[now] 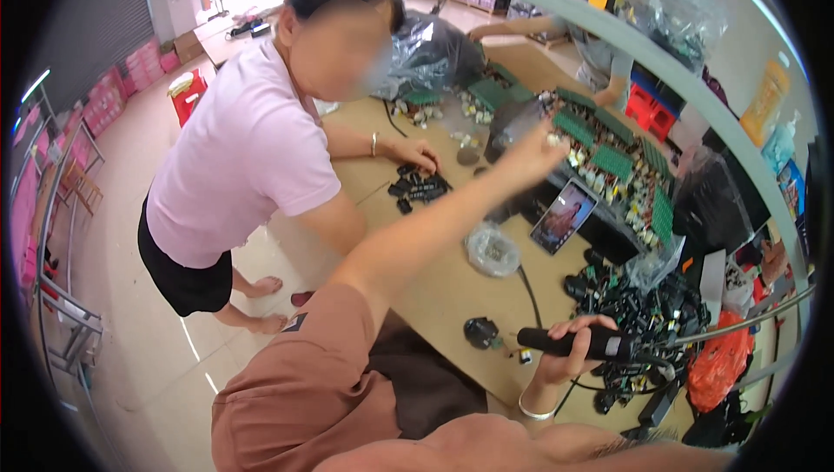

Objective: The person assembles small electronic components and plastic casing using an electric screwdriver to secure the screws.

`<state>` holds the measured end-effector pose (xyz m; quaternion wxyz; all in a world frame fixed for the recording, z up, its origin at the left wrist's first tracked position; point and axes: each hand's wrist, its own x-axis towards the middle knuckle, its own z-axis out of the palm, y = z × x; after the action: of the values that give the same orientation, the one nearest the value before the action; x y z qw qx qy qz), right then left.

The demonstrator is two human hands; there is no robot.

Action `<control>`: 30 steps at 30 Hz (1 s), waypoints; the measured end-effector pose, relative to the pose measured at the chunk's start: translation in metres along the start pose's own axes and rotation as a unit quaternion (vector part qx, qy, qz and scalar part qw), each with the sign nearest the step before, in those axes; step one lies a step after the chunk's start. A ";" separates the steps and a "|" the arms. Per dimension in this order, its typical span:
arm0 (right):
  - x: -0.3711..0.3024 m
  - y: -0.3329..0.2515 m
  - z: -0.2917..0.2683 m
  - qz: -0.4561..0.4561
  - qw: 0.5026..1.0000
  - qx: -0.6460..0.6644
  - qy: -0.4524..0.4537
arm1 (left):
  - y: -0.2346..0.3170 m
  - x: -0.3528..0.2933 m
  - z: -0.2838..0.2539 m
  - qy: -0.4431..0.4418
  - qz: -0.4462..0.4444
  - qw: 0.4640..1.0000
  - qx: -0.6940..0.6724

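My left arm stretches across the table, and my left hand (546, 152) is at the box of green circuit boards (612, 162). Blur hides its fingers, so whether it grips anything is unclear. Closed around a black electric screwdriver (543, 342) is my right hand (573, 352), over the near right of the table. The tool lies sideways with its thin tip pointing left. Just left of that tip sits a small round black part (480, 333) with wires and a small board. A phone (565, 216) leans on the box's near side.
Black housings with boards (638, 315) are heaped at the right, beside an orange-red plastic bag (721, 363). A clear bag of small parts (493, 249) rests mid-table. Across the left side, a co-worker in pink (243, 150) handles small black parts (417, 187). A metal rail (695, 72) arches overhead.
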<state>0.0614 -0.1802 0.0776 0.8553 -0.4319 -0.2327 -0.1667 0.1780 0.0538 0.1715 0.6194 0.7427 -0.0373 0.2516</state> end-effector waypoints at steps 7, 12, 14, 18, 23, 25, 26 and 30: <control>-0.003 -0.011 -0.002 0.009 0.999 0.006 0.038 | -0.050 -0.213 0.005 -0.125 -0.029 0.986 0.108; -0.005 -0.012 0.001 0.016 1.000 -0.002 0.016 | -0.068 -0.256 0.010 -0.059 -0.068 0.988 0.125; -0.003 -0.006 0.001 0.016 1.000 -0.006 0.019 | -0.077 -0.261 0.013 -0.076 -0.058 0.979 0.182; 0.000 0.002 -0.001 0.022 0.999 -0.024 0.033 | -0.074 -0.263 0.016 -0.100 0.035 0.959 0.264; 0.000 0.002 0.001 0.033 0.998 -0.001 0.048 | -0.072 -0.259 0.013 -0.141 0.042 0.941 0.303; 0.000 0.003 0.001 0.034 0.998 -0.002 0.052 | -0.074 -0.260 0.013 -0.148 0.052 0.939 0.306; -0.001 0.003 0.001 0.037 0.998 0.000 0.053 | -0.074 -0.260 0.013 -0.149 0.061 0.937 0.311; 0.000 0.005 0.001 0.012 0.999 -0.037 0.020 | -0.070 -0.259 0.011 -0.166 0.066 0.930 0.321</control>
<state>0.0629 -0.1764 0.0751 0.8451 -0.4623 -0.2043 -0.1739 -0.0178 -0.0069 -0.0017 0.3144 0.9290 -0.1061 0.1637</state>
